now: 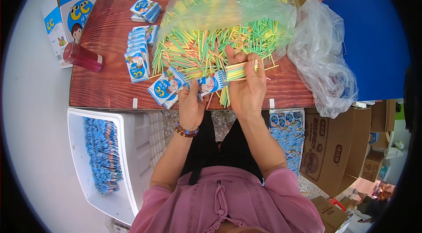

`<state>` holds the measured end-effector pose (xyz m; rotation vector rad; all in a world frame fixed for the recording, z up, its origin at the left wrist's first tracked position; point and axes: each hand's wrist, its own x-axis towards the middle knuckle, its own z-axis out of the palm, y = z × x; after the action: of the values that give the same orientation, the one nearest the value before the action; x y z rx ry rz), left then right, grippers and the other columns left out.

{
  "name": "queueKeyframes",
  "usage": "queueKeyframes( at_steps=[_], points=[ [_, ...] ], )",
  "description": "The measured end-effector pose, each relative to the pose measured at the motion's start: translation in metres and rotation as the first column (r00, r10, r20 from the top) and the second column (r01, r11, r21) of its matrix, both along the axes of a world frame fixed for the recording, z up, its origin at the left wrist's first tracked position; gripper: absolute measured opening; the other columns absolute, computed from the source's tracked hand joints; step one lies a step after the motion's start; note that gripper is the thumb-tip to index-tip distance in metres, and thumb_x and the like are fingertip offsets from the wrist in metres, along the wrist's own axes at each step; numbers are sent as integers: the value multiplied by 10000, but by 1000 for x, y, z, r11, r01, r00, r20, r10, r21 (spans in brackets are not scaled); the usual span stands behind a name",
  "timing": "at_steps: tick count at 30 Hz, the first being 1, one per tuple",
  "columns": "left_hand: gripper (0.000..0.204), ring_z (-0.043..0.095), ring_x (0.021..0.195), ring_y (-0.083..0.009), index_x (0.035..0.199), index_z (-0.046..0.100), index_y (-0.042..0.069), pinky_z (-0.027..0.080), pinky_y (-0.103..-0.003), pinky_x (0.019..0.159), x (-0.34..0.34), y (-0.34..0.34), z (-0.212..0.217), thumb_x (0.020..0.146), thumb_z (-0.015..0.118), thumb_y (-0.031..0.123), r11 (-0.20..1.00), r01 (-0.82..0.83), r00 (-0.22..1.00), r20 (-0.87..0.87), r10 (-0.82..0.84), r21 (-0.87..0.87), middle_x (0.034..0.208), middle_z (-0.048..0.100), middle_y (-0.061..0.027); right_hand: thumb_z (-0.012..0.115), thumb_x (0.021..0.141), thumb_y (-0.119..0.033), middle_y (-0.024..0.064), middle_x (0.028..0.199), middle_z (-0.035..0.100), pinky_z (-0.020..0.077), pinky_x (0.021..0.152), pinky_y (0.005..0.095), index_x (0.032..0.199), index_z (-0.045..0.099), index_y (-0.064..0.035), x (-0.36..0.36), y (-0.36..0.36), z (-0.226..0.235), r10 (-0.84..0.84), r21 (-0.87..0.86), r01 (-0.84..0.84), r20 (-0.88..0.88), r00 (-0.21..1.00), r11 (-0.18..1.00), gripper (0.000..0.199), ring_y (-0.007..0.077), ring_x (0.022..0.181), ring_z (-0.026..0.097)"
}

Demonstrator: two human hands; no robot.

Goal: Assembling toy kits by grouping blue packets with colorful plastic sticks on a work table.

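Note:
My left hand (190,109) pinches a small blue-and-white packet (212,83) at the table's near edge. In my right hand (247,90), fingers and thumb close round a bundle of thin yellow and green sticks (236,71). The bundle's left end meets the packet's right end; whether the tips are inside it I cannot tell. More flat packets (166,86) lie just left of my left hand, partly under it. Beyond both hands spreads a large heap of yellow, green and pink sticks (198,53), with some loose ones at the table edge.
Clear plastic (220,11) covers part of the heap, and crumpled plastic (325,57) hangs off the right side. Stacked packets (137,53) and a pink cylinder (83,56) stand left on the red wooden table (116,18). Below are a white bin (127,162) of packets and cardboard boxes (329,145).

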<state>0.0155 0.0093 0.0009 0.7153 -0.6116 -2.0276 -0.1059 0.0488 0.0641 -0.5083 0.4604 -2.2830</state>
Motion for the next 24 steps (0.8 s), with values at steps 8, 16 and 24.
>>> queueKeyframes(
  at_steps=[8,16,24],
  points=[
    [205,629,934,-116,1080,640,84,522,-295,800,-9,7,7,984,543,236,998,-68,992,-105,66,-11,1067,665,-10,454,1005,-143,116,1069,598,356,1069,455,1056,490,-42,20,0,-15,-92,81,93,-19,996,992,118,348,1269,466],
    [227,636,984,-148,1115,615,64,541,-364,845,-3,-1,-8,994,518,230,988,-94,989,-127,78,-121,1089,658,-34,413,1014,-131,193,1187,579,371,1057,454,1050,491,-33,30,3,-19,-105,221,130,-123,987,967,131,340,1272,465],
    [236,642,974,-160,1130,607,40,543,-372,865,0,-3,-9,1000,502,207,986,-80,987,-148,58,-148,1093,656,-59,406,1009,-124,252,1325,502,324,1084,437,1038,500,-26,27,3,-24,-55,221,79,-111,992,972,138,315,1311,426]
  ],
)
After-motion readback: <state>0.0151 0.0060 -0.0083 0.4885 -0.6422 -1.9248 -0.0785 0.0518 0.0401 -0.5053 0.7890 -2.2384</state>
